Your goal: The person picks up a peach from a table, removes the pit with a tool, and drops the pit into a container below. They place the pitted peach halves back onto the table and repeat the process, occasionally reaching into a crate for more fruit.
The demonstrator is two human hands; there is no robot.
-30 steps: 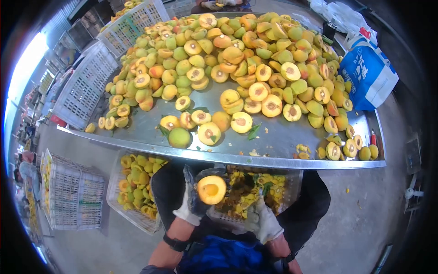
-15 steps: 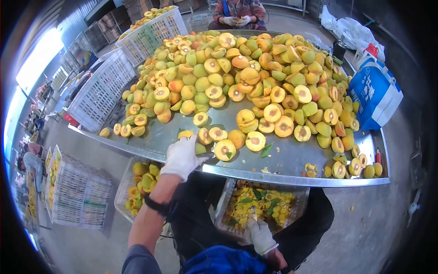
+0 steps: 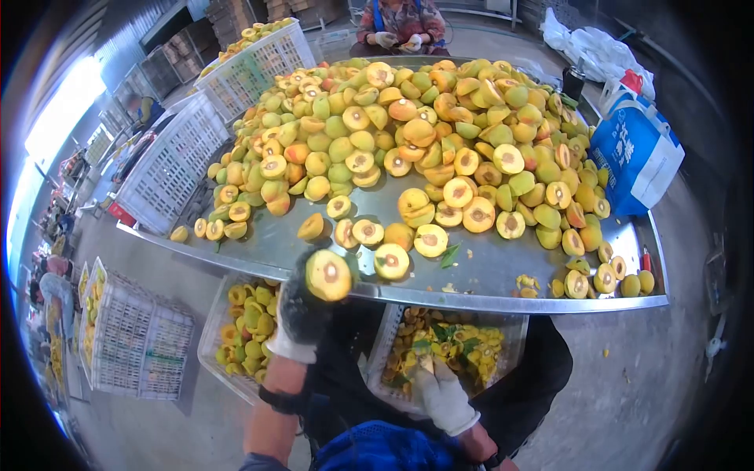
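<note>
My left hand point(image 3: 302, 310), in a glove with a dark palm side, holds a halved yellow fruit point(image 3: 328, 275) with its cut face toward me, at the near edge of the metal table point(image 3: 267, 243). My right hand point(image 3: 442, 399), in a white glove, is closed low over a crate point(image 3: 514, 345) of yellow scraps and green leaves. A small pale object point(image 3: 426, 363) sticks out from its fingertips, too small to make out. Another halved fruit point(image 3: 391, 261) lies on the table beside the left hand.
A large heap of halved fruit point(image 3: 338, 149) covers much of the table. White crates point(image 3: 169, 161) stand at its left, and a fruit-filled crate point(image 3: 216, 330) is below. A blue bag point(image 3: 636, 157) hangs at the right. Across the table sits a person point(image 3: 402, 27) with gloved hands.
My left hand has turned over and drawn back from the table surface, now with a fruit half in it. My right hand has shifted slightly up and left. The view has shifted a little.
</note>
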